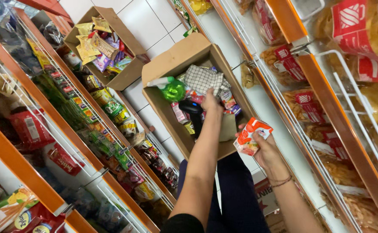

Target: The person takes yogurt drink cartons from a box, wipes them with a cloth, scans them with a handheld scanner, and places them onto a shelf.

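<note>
Two bare hands work between orange-edged snack shelves (33,172) in a narrow shop aisle. Left hand (211,103) reaches into an open brown cardboard box (171,60) resting on the person's lap, its grip hidden among the goods, so open or closed cannot be told; it lies just beside a black handheld scanner (192,108) and a checked cloth (204,78). Right hand (264,149), near the box's right side, holds a small red-and-white carton (251,136) in a closed grip.

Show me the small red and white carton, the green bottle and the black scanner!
Small red and white carton (251,137), head view, front face.
Green plastic bottle (173,90), head view, rounded body.
Black handheld scanner (190,106), head view, head.
</note>
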